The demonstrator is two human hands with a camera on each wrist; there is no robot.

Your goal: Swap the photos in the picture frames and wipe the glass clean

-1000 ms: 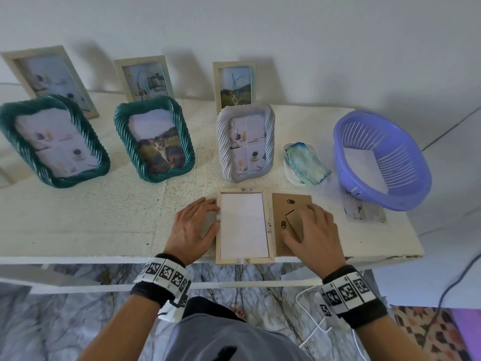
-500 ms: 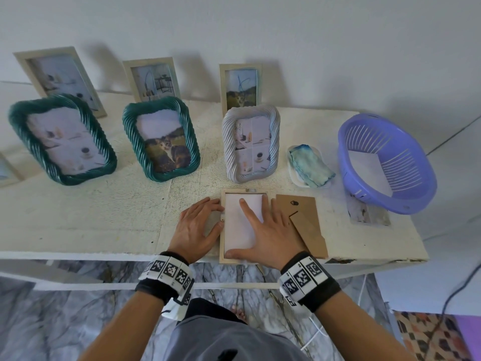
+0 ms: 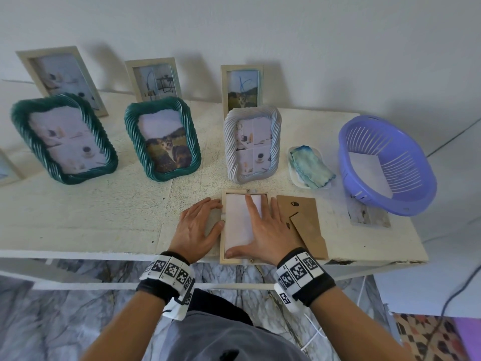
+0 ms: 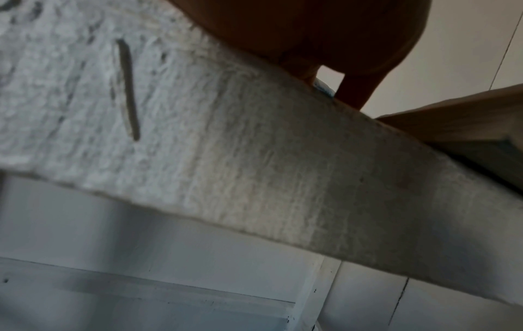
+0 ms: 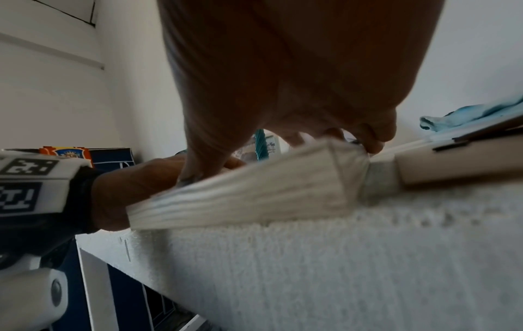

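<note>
Two teal rope-patterned frames (image 3: 63, 138), one white frame (image 3: 252, 144), a purple slotted basket (image 3: 385, 165), brown backing board (image 3: 303, 222).

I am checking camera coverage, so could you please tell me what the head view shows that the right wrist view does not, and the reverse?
Only the head view shows the purple basket, the standing white frame and the right hand lying flat on the white sheet in the open wooden frame.

Only the right wrist view shows that frame's near edge jutting past the table front.

Both show the left hand and the blue cloth.
</note>
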